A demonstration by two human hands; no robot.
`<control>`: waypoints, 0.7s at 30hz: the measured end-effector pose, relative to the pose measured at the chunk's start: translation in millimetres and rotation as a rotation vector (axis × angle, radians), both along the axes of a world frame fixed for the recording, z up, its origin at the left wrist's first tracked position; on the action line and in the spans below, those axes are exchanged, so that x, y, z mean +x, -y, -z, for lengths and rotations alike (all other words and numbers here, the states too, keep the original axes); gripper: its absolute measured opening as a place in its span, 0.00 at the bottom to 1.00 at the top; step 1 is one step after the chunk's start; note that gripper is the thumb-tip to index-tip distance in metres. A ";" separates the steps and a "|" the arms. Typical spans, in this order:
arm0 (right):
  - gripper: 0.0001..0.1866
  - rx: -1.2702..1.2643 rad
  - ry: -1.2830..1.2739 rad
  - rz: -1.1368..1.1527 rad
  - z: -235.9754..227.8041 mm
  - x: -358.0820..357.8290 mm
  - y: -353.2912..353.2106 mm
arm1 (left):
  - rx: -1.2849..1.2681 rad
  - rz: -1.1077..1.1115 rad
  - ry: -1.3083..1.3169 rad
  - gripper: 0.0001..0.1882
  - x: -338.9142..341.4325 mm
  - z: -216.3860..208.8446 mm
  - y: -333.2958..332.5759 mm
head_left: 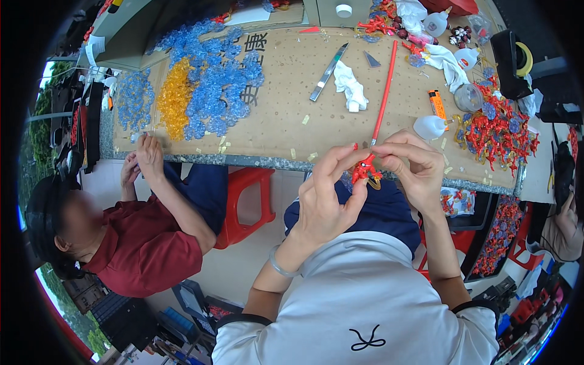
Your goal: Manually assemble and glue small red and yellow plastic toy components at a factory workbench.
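Note:
Just in front of the table edge, my left hand [328, 198] has its fingers closed around a small red figurine [363, 170], which has a dark and white spot and a clear yellowish part below. Close beside it, the fingertips of my right hand [417, 170] pinch the lower end of a slim paintbrush [385, 91]. Its long red handle slants up and away over the table, and a silvery ferrule points down at the figurine. The bristles are hidden by fingers, so whether they touch the figurine I cannot tell.
Blue clear pieces [222, 91] and yellow ones [174, 100] lie heaped at left; red figurines [496, 131] pile up at right. A knife [329, 72], crumpled white cloth [350, 86], squeeze bottle [429, 126] and orange box [437, 108] lie between. A co-worker [146, 249] sits at left.

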State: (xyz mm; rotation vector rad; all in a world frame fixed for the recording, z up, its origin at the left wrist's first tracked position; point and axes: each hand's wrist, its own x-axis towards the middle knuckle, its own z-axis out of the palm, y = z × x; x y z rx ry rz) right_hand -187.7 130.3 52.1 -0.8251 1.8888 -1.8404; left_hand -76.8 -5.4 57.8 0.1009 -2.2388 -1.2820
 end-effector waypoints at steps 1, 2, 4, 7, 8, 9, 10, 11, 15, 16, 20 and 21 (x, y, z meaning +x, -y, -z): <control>0.09 0.005 -0.007 -0.010 -0.8 -0.5 0.2 | 0.001 -0.002 -0.001 0.32 0.2 0.4 0.1; 0.09 0.010 -0.014 -0.021 -1.6 -1.1 0.4 | 0.002 -0.004 -0.001 0.32 0.6 1.0 0.2; 0.09 0.012 -0.013 -0.024 -2.7 -1.1 1.3 | 0.017 -0.005 0.006 0.32 1.6 1.7 0.4; 0.08 0.004 0.004 -0.008 -3.4 0.1 3.2 | 0.131 0.011 0.026 0.31 4.2 2.5 0.4; 0.08 0.000 0.007 -0.005 -3.1 0.1 3.0 | 0.215 0.025 0.029 0.31 4.6 3.2 0.2; 0.08 -0.004 0.009 -0.003 -2.9 0.1 2.8 | 0.299 0.038 0.032 0.31 4.8 3.5 0.0; 0.08 -0.005 0.018 -0.005 -3.2 0.2 2.7 | 0.389 0.042 0.027 0.31 4.4 2.9 -0.2; 0.08 -0.007 0.028 -0.006 -3.8 0.4 2.6 | 0.479 0.045 0.023 0.31 3.9 1.6 -0.6; 0.09 -0.008 0.046 -0.008 -3.9 0.6 0.4 | 0.882 0.093 0.050 0.31 5.5 -3.1 4.0; 0.09 -0.011 0.050 -0.006 -4.4 1.0 0.5 | 0.973 0.113 0.054 0.31 5.9 -3.5 6.0; 0.09 -0.022 0.070 -0.004 -6.6 2.7 1.1 | 1.243 0.179 0.049 0.32 5.3 -1.2 9.6; 0.09 -0.025 0.077 -0.005 -7.0 3.0 1.4 | 1.288 0.193 0.043 0.32 5.3 0.3 10.0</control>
